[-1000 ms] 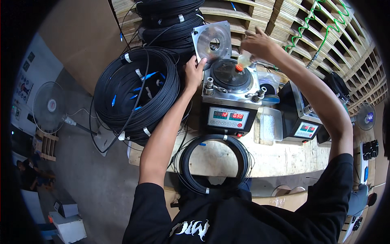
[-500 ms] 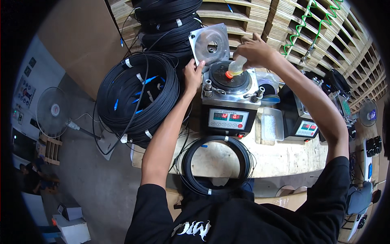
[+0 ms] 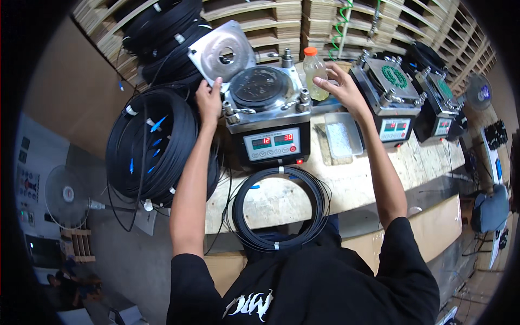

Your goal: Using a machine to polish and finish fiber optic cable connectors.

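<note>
A square metal plate (image 3: 207, 53) with a round hole is tilted up at the back left of a polishing machine (image 3: 275, 120). My left hand (image 3: 208, 104) is closed on the plate's lower edge, thumb in front. The machine's round dark pad (image 3: 259, 88) lies uncovered and looks wet. To its right, a clear plastic bottle (image 3: 314, 69) with an orange cap and pale yellowish liquid stands upright. My right hand (image 3: 344, 89) is at the bottle's right side, thumb across its front and fingers behind; it appears to grip it.
A black cable coil (image 3: 238, 208) lies before the machine; bigger coils with blue connectors (image 3: 162, 187) are stacked left. A clear tray (image 3: 357, 142) of white bits sits right of the machine. Two similar machines (image 3: 395, 111) (image 3: 441, 105) stand farther right, with wooden pallets (image 3: 271, 27) behind.
The bottle was tipped cap-down over the pad; it is now upright to the right of the machine, my right hand moving with it. The left hand stays on the plate. The view has shifted.
</note>
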Demonstrator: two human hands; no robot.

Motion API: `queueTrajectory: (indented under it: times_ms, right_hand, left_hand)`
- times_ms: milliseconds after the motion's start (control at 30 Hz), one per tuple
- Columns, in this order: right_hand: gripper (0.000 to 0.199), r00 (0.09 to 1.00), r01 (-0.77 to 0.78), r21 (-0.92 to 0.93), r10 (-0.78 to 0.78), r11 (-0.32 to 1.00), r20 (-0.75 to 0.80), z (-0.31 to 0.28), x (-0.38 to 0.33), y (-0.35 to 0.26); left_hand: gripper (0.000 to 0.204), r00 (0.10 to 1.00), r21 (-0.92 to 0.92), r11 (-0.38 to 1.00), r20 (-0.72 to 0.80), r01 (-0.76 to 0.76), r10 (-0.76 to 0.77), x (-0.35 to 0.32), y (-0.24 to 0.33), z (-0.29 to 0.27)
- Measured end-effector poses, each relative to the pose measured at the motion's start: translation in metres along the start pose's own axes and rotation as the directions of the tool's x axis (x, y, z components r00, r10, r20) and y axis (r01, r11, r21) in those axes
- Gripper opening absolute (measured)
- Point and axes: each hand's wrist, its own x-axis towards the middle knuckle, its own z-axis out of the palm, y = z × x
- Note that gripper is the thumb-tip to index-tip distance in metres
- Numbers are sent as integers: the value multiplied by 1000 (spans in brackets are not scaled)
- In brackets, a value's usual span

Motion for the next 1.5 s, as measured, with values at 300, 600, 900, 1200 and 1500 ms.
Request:
queueTrajectory:
  times_ms: [300,600,900,1200,1500]
  right_hand:
    - [62,978,66,-284,-118,956,-171,15,-72,130]
    - [63,989,-110,-673,11,732,-150,39,-104,173]
    - [66,994,-102,-695,46,712,-99,38,-102,163]
    - [87,998,63,-501,-53,863,35,4,-93,132]
    - [44,959,224,-398,-130,890,251,-4,40,-66]
  left_hand:
    - [33,997,0,999,60,49,-49,11,-21,-5]
    - [32,990,-74,989,79,125,-119,-2,-1,3]
    - [31,995,-70,994,51,83,-80,4,-8,1]
    - [33,999,-28,999,29,27,-26,4,-10,-2]
    - [28,996,56,997,69,57,-61,4,-1,-12]
